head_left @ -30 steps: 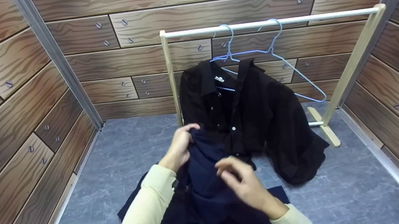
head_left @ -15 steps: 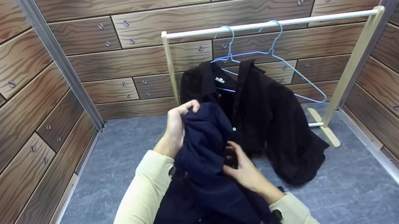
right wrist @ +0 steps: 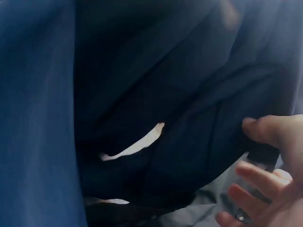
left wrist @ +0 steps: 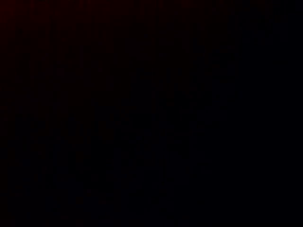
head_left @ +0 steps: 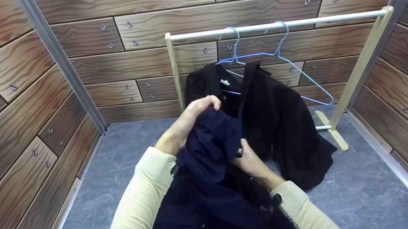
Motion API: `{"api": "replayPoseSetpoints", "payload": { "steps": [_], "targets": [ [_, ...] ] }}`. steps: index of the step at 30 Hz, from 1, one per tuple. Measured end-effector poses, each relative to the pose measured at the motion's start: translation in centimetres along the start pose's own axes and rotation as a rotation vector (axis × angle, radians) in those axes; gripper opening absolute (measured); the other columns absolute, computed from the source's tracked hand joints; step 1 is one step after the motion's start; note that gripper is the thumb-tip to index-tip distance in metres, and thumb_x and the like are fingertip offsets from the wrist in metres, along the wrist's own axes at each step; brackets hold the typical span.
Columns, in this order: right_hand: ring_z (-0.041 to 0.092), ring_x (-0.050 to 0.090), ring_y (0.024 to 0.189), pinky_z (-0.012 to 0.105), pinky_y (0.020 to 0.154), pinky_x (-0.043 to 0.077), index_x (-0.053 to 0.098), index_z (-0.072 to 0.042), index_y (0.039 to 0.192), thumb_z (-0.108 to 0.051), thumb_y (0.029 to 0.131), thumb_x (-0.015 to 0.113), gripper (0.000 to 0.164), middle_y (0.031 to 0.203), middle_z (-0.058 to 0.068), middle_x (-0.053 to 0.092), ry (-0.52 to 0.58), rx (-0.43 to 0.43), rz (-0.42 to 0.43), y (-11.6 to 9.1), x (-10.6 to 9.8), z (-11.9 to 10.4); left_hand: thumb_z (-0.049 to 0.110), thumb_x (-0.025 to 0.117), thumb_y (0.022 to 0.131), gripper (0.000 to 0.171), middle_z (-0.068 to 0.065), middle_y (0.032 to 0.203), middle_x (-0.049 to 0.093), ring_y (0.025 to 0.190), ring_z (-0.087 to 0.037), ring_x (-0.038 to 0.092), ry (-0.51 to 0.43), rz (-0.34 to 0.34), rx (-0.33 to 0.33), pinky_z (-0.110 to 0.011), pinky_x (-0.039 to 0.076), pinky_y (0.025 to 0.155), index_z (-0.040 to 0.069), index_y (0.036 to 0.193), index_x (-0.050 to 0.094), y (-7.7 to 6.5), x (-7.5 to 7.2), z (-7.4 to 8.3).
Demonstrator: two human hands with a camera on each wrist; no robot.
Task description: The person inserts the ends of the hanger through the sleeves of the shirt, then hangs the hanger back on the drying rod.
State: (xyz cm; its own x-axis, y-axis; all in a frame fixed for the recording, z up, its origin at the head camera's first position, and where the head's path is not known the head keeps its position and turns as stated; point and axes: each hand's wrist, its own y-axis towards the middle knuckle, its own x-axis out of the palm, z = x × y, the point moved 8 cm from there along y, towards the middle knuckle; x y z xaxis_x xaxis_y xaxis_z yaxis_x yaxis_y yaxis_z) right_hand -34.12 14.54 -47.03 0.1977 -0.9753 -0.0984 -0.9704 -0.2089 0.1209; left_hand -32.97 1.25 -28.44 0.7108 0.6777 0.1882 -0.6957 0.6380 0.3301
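One navy garment (head_left: 213, 194), bunched at its top end, is at ctr, up btwn both hands, w/ its lower part spread on the grey floor (head_left: 130, 144) nearest the person. Its long axis runs approx. from the L hand (head_left: 194, 119), at the far upper end, back down toward the body; the R hand (head_left: 251, 161) is at the right edge, lower. That's the relation that counts, I'd judge: cloth lies below & right of L, just left of R, so R is nearer the side edge & L nearer the rack (head_left: 326, 19). L fingers are curled over the top fold, gripping it (L wrist view is nearly black, no help). R thumb (right wrist: 265, 128) lies on the cloth, other visible fingers bent below it; can't tell if a hidden one pinches from behind. Just beyond, a black shirt (head_left: 279, 120) hangs, collar open, from one blue hanger (head_left: 235, 51); a 2nd hanger (head_left: 309, 76) juts out to the right, both hooked on the white rail.
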Motion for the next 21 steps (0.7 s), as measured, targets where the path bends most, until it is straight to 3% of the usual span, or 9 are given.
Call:
{"api": "replayPoseSetpoints", "payload": {
  "steps": [3,6,8,9,13,16,19,21],
  "targets": [
    [0.014,0.064,0.094,0.031,0.085,0.054,0.044,-0.003,0.14,0.008,0.088,0.05,0.053,0.109,0.004,0.068,0.148,0.082,-0.065,-0.1,0.1,0.4,0.055,0.072,0.082,0.045,0.005,0.081,0.054,0.07,-0.006,0.055,0.019,0.004,0.027,-0.019,0.048,0.064,0.015,0.092,0.057,-0.1,-0.3,0.9],
    [0.011,0.064,0.082,0.028,0.072,0.055,0.042,-0.004,0.146,0.008,0.091,0.043,0.057,0.103,0.0,0.068,0.249,0.115,-0.034,-0.1,-1.0,-0.5,0.042,0.068,0.088,0.033,0.001,0.092,0.057,0.079,-0.009,0.059,0.049,-0.014,0.022,-0.021,0.051,0.071,0.013,0.098,0.058,-0.6,-0.3,1.8],
    [0.012,0.066,0.086,0.03,0.073,0.056,0.039,-0.007,0.149,0.007,0.094,0.041,0.057,0.109,0.001,0.068,0.334,0.104,-0.003,0.0,-1.9,-1.8,0.03,0.062,0.094,0.024,-0.003,0.106,0.059,0.091,-0.012,0.062,0.055,-0.074,-0.011,-0.025,0.054,0.08,0.01,0.107,0.06,-1.1,0.2,2.0],
    [0.013,0.066,0.087,0.03,0.074,0.056,0.04,-0.008,0.149,0.005,0.097,0.042,0.054,0.111,0.002,0.068,0.363,0.091,0.012,0.0,-2.4,-2.6,0.024,0.059,0.095,0.023,-0.004,0.111,0.059,0.093,-0.013,0.063,0.068,-0.11,-0.04,-0.026,0.054,0.082,0.009,0.113,0.059,-1.3,0.6,1.8],
    [0.015,0.065,0.101,0.032,0.083,0.056,0.054,-0.008,0.137,-0.003,0.101,0.047,0.037,0.121,0.005,0.065,0.436,0.002,0.036,0.3,-3.4,-5.9,0.004,0.057,0.096,0.043,-0.002,0.099,0.065,0.086,-0.012,0.063,0.241,-0.278,-0.166,-0.026,0.053,0.077,0.009,0.137,0.049,-2.1,2.3,-0.2],
    [0.016,0.065,0.1,0.028,0.081,0.056,0.061,-0.006,0.127,-0.002,0.099,0.052,0.03,0.119,0.007,0.065,0.397,-0.066,0.043,0.4,-3.6,-7.8,-0.005,0.06,0.092,0.054,-0.001,0.085,0.067,0.076,-0.012,0.063,0.389,-0.329,-0.214,-0.028,0.055,0.071,0.007,0.142,0.041,-2.3,2.7,-2.0],
    [0.016,0.065,0.102,0.027,0.084,0.056,0.061,-0.005,0.126,0.0,0.098,0.052,0.03,0.12,0.008,0.066,0.376,-0.112,0.028,0.3,-3.6,-8.8,-0.005,0.062,0.092,0.046,-0.008,0.091,0.071,0.073,-0.018,0.068,0.395,-0.258,-0.163,-0.036,0.059,0.071,0.002,0.135,0.046,-1.9,2.3,-2.0],
    [0.016,0.065,0.103,0.027,0.085,0.056,0.061,-0.006,0.126,0.0,0.098,0.052,0.03,0.12,0.007,0.066,0.4,-0.11,0.009,0.2,-3.7,-9.1,-0.001,0.065,0.091,0.038,-0.007,0.089,0.07,0.066,-0.018,0.065,0.347,-0.12,-0.052,-0.035,0.058,0.063,0.0,0.126,0.052,-1.5,0.9,-0.8]
  ]
}}
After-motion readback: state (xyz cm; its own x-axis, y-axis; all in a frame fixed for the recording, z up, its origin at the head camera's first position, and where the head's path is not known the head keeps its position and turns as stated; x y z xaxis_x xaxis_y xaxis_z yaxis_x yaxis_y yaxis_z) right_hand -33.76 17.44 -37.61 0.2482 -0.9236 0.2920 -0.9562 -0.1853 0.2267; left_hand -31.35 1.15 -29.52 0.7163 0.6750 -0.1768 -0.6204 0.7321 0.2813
